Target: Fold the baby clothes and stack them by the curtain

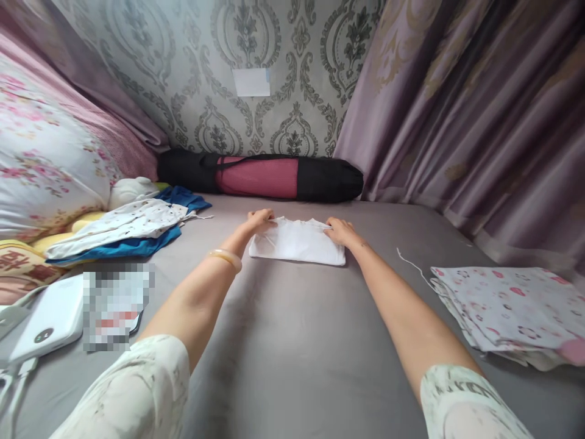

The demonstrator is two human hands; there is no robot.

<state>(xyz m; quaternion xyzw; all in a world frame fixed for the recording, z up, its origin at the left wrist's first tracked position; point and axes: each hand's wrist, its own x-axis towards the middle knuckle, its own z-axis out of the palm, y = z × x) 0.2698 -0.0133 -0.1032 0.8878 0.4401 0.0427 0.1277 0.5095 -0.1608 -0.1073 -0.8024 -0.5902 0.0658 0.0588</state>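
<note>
A white folded cloth garment point(299, 241) lies flat on the grey bed sheet point(292, 341), both arms reaching out to it. At its far left corner my left hand point(261, 219) is closed, the fingertips tucked on the fabric edge. My right hand point(342, 231) pinches the far right corner in the same manner. The far edge of the cloth looks slightly ruffled between the hands, while the near edge lies straight. Some fingertips are hidden by the hands and fabric.
Behind the cloth lies a black and dark-red rolled bag point(258, 177) against the wall. Folded clothes point(123, 228), a white power bank point(50, 317) and a blurred-out item point(116, 305) are on the left. A flower-print folded cloth point(512, 308) with a string rests on the right, below purple curtains point(457, 122).
</note>
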